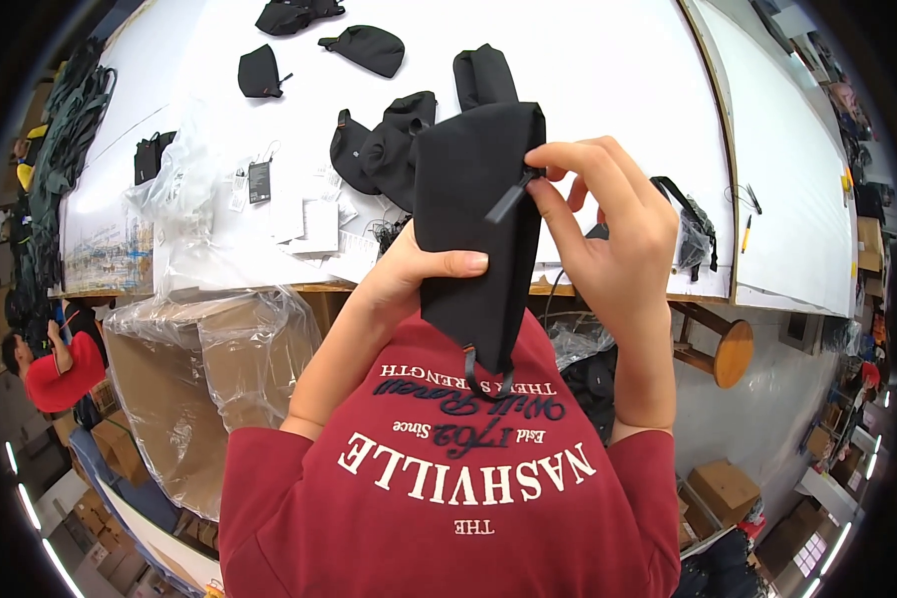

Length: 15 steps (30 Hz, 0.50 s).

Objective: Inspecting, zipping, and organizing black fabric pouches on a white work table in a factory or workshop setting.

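Note:
A flat black fabric pouch [468, 199] is held up in front of my chest, tilted slightly. My left hand [419, 267] grips its left side, thumb across the front and the other fingers hidden behind. At the upper right edge, my right hand [613, 219] pinches with thumb and forefinger by a dark zipper pull [508, 202] that hangs over the fabric. A small loop [471, 361] sticks out at the pouch's lower end. Beyond it on the white table [608, 60] lie more black pouches, among them a rounded one [367, 50] and a smaller one [259, 73].
Clear plastic bags [184, 174], a dark hang tag [259, 182] and white paper slips [319, 227] lie on the table's left. Below its front edge stand a plastic-lined cardboard box [184, 399] and a wooden stool [733, 354]. A person in red [65, 379] is at far left.

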Motion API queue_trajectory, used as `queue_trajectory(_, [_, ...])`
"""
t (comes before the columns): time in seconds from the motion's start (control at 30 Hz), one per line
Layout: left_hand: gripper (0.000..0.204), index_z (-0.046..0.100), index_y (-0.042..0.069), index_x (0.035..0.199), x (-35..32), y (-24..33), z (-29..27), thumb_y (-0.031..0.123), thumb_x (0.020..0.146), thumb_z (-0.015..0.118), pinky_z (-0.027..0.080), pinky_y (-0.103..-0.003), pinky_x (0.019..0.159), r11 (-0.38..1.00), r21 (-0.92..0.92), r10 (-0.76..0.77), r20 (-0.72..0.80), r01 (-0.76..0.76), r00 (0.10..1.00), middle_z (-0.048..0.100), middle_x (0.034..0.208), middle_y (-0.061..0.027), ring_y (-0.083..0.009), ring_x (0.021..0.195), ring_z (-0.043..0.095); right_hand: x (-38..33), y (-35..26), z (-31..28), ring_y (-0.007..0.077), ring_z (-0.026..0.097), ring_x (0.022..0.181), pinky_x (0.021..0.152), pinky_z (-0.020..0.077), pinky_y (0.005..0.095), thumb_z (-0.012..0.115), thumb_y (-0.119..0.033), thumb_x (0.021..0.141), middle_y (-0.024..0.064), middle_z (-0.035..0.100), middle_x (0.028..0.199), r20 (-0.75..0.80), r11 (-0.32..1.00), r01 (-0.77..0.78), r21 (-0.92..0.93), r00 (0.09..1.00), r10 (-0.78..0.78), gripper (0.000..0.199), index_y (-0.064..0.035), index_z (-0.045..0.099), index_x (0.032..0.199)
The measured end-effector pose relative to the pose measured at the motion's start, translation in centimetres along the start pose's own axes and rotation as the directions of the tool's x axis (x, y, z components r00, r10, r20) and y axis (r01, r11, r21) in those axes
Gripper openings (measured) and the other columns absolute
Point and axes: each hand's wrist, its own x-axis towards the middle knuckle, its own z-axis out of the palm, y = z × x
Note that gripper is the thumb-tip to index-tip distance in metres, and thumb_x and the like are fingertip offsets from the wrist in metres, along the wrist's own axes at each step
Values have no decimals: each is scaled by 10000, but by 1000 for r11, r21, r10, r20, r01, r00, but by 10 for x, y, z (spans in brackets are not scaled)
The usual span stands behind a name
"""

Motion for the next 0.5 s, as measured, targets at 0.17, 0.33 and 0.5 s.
queue_trajectory(0.17, [504, 517, -21, 1215, -4, -7, 9, 136, 784, 723, 532, -301, 834, 973, -229, -29, -68, 12, 997, 623, 1071, -106, -184, 951, 636, -9, 2, 16, 58, 520, 546, 455, 319, 191, 721, 6, 747, 5, 620, 725, -81, 924, -175, 341, 973, 215, 120, -57, 654, 825])
queue_trajectory(0.33, [438, 509, -35, 1219, -1, -13, -9, 106, 836, 666, 560, -314, 807, 855, -517, -62, -9, 49, 998, 636, 1049, -134, -202, 912, 660, -43, -16, 26, 32, 472, 528, 463, 320, 188, 731, 38, 737, 6, 642, 783, 61, 727, -334, 600, 925, 374, 120, -21, 657, 811])
queue_trajectory(0.5, [408, 519, -51, 1193, -1, -9, 3, 89, 835, 655, 563, -315, 802, 904, -426, 4, -39, -20, 999, 642, 1036, -142, -205, 892, 665, -57, -18, 21, 33, 468, 544, 487, 323, 182, 735, 44, 738, 22, 633, 764, 92, 626, -358, 693, 905, 416, 118, -16, 655, 801])
